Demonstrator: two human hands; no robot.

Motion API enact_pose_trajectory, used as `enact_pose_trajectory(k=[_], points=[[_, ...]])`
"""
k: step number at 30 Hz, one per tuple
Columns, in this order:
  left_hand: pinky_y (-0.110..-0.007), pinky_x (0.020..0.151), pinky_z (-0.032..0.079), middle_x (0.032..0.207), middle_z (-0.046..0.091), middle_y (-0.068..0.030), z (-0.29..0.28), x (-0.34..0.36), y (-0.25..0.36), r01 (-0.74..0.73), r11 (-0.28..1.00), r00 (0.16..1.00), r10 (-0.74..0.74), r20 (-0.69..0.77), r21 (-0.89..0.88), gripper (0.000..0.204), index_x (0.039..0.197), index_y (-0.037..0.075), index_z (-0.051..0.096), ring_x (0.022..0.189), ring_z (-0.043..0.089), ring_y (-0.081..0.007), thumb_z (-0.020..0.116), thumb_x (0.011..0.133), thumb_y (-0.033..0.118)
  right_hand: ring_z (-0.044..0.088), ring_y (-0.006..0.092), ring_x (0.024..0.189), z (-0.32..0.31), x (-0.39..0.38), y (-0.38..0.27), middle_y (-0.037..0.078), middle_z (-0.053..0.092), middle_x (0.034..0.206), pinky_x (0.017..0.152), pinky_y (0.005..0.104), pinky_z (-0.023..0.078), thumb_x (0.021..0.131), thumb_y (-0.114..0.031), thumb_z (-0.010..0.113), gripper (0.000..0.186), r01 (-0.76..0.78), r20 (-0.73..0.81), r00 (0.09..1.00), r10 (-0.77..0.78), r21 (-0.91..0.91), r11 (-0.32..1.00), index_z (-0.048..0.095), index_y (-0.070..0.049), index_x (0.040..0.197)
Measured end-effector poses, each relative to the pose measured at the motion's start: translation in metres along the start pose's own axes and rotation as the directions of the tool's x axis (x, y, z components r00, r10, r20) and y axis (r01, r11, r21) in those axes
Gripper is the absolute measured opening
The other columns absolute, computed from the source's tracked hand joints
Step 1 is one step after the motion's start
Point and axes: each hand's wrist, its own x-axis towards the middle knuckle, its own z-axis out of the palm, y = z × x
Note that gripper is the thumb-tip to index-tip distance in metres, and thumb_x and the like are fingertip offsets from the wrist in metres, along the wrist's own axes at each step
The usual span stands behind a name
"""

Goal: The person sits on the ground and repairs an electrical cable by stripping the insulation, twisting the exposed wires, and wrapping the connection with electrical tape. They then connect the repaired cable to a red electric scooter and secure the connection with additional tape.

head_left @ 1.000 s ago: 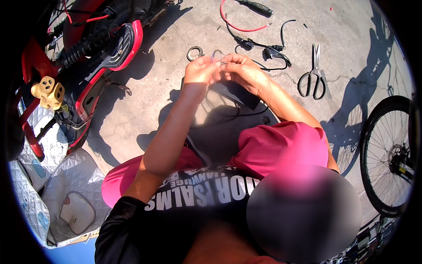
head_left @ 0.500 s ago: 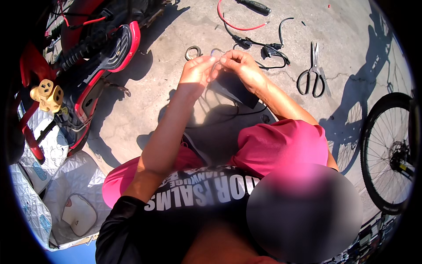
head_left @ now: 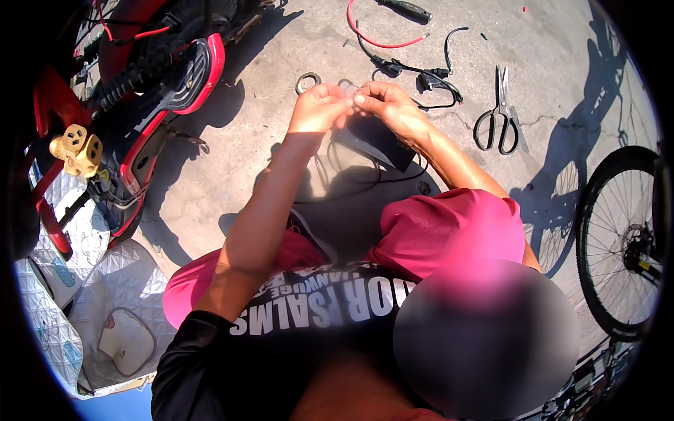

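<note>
My left hand [head_left: 321, 105] and my right hand [head_left: 386, 105] meet at the fingertips, pinching a thin pale wire [head_left: 343, 83]; its finer detail is too small to make out. Just below my fingers a flat black box [head_left: 382, 147] rests on the ground among loose dark cable. A roll of tape [head_left: 301, 80] lies beyond my left hand. Black cables with plugs [head_left: 431, 82], a red wire [head_left: 386, 46] and a screwdriver [head_left: 411, 10] lie farther off. To the right of my right hand are black-handled scissors [head_left: 503, 102], with a slim metal piece alongside.
A red scooter [head_left: 200, 91] with a yellow multi-socket adapter [head_left: 77, 147] on it stands at left, above a quilted silver mat [head_left: 84, 302]. A bicycle wheel [head_left: 590, 235] is at right. My pink-clad legs [head_left: 442, 224] frame the concrete ground.
Both hands have shifted slightly left and up from a second ago, and their fingers have changed position on the wire. The objects on the ground show only a small shift in view.
</note>
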Motion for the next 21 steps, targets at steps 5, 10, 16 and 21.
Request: enact_pose_trajectory(k=[5,10,16,21], points=[[-0.019,0.049,0.039,0.07,0.06,0.0006,0.02,-0.003,-0.01,-0.234,0.963,0.943,0.258,-0.209,0.136,0.013,0.092,0.002,0.059,0.055,0.05,-0.0043,0.067,0.083,0.007,0.052,0.0072,0.071,0.002,-0.003,0.004,0.0,0.062,0.081,0.068,0.023,0.044,0.089,-0.013,0.064,0.011,0.036,-0.066,0.997,-0.036,-0.005,0.999,0.063,-0.002,0.088],[-0.02,0.049,0.039,0.07,0.059,0.0001,0.022,-0.005,-0.017,-0.243,0.968,0.95,0.251,-0.184,0.064,0.015,0.099,-0.001,0.061,0.055,0.05,-0.0047,0.065,0.085,0.005,0.05,0.0061,0.065,0.005,-0.01,-0.002,0.0,0.062,0.077,0.06,0.0215,0.041,0.087,-0.013,0.067,0.01,-0.019,-0.121,0.992,0.023,0.03,0.999,0.066,-0.003,0.087],[-0.019,0.048,0.039,0.079,0.062,-0.0055,0.017,-0.007,-0.015,-0.185,0.976,0.983,0.184,-0.012,-0.114,0.011,0.101,-0.002,0.061,0.058,0.05,-0.0061,0.057,0.091,0.001,0.056,0.0073,0.065,0.01,-0.014,-0.01,0.003,0.064,0.074,0.056,0.0226,0.044,0.087,-0.02,0.066,0.021,-0.034,-0.12,0.99,0.073,0.299,0.954,0.065,0.001,0.085],[-0.019,0.044,0.034,0.084,0.065,-0.0088,0.024,-0.009,-0.015,-0.09,0.968,0.993,0.068,-0.1,-0.236,0.009,0.098,-0.001,0.06,0.055,0.046,-0.0055,0.055,0.093,0.004,0.056,0.0087,0.064,0.01,-0.012,-0.005,0.004,0.064,0.075,0.058,0.0214,0.044,0.091,-0.021,0.062,0.023,-0.049,-0.196,0.977,0.085,0.182,0.982,0.065,0.002,0.091]])
